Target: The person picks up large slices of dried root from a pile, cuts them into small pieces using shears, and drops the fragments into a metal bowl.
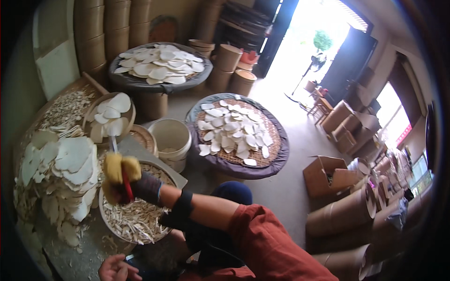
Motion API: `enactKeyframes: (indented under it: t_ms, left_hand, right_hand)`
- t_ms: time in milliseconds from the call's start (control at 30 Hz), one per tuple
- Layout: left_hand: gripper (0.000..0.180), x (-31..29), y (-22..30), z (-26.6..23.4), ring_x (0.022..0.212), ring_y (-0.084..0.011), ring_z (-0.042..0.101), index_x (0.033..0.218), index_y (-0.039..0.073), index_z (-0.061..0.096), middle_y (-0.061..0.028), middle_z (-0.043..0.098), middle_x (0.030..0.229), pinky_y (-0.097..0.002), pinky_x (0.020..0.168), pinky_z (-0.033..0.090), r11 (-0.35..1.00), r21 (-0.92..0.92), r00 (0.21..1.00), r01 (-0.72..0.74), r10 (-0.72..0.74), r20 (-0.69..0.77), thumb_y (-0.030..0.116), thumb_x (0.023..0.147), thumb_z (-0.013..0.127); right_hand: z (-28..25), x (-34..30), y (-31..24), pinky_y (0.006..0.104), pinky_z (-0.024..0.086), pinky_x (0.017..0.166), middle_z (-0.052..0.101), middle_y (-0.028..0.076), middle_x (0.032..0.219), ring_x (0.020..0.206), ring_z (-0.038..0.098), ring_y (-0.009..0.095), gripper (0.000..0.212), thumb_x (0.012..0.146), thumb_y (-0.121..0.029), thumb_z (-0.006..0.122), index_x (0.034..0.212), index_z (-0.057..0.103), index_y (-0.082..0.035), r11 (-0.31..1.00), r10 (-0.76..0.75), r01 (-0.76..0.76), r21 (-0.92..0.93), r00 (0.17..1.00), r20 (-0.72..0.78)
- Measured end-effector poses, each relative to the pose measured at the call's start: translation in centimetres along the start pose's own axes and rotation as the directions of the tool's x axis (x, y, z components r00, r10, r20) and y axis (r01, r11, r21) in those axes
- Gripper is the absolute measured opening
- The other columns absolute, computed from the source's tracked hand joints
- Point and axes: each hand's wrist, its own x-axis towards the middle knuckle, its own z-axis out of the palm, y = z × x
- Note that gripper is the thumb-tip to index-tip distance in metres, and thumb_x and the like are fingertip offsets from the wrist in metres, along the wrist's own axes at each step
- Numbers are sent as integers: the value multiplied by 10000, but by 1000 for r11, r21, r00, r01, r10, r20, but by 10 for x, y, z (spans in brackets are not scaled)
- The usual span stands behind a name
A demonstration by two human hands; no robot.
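Observation:
My right hand (119,178), in a yellow work glove with a dark knitted cuff, is closed on scissors (125,184) with red handles; their metal blade points away from me. Beyond the blade, a round shallow basket (132,122) holds smooth white flat slices. Below the glove is a round tray (105,220) of narrow pale offcuts. A tall heap of large, irregular white sheets (70,164) stands to the left. At the lower edge my left hand (117,270) is bare, its fingers loosely apart with nothing visible in them. A small pale object (129,256) lies by its fingertips.
A white bucket (171,145) stands past the tray. Two round covered stands, one purple-rimmed (281,157) and one dark-rimmed (123,83), carry white slices. Small pale scraps (65,107) lie at far left. Cardboard drums (340,213) and an open carton (323,173) are at right.

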Motion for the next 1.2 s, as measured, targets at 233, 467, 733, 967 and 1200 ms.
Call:
enactKeyframes:
  t_ms: [233, 467, 733, 967, 1200]
  left_hand:
    - [344, 10, 62, 4, 674, -232, 617, 1192, -55, 477, -223, 629, 865, -269, 552, 490, 851, -249, 564, -462, 499, 659, 159, 923, 480]
    - [403, 5, 96, 58, 1032, -434, 504, 1261, -11, 398, -264, 595, 985, -499, 878, 455, 677, -725, 623, -132, 625, 470, 239, 947, 426]
    - [382, 10, 116, 69, 1053, -411, 522, 1127, -21, 485, -265, 624, 945, -515, 931, 389, 739, -662, 602, 125, 474, 643, 308, 942, 423]
    - [365, 1, 104, 89, 949, -396, 550, 1111, -26, 485, -243, 633, 892, -491, 879, 383, 609, -792, 649, 49, 583, 489, 291, 947, 412]
    - [225, 3, 100, 89, 856, -350, 558, 1047, 10, 489, -159, 597, 808, -470, 853, 397, 637, -770, 770, -36, 509, 385, 197, 922, 476]
  right_hand:
    - [53, -134, -102, 291, 497, 765, 604, 87, 986, 891, 570, 139, 321, 772, -130, 699, 1061, 577, -64, 937, 297, -331, 112, 924, 242]
    - [90, -226, -110, 320, 495, 786, 585, 103, 1051, 909, 568, 153, 399, 781, -148, 696, 1129, 531, -44, 848, 497, -514, 126, 855, 149]
    - [96, -323, -27, 301, 443, 909, 579, 117, 1123, 1006, 560, 168, 403, 816, -113, 663, 1180, 512, -26, 884, 468, -464, -59, 880, 86]
    - [103, -343, 10, 281, 439, 896, 583, 99, 1089, 972, 556, 145, 476, 766, -163, 722, 1179, 515, -44, 660, 636, -613, 434, 764, 112]
    - [116, -271, -68, 282, 457, 860, 591, 73, 1045, 930, 552, 124, 469, 724, -170, 754, 1128, 542, -62, 900, 436, -435, -34, 895, 92]
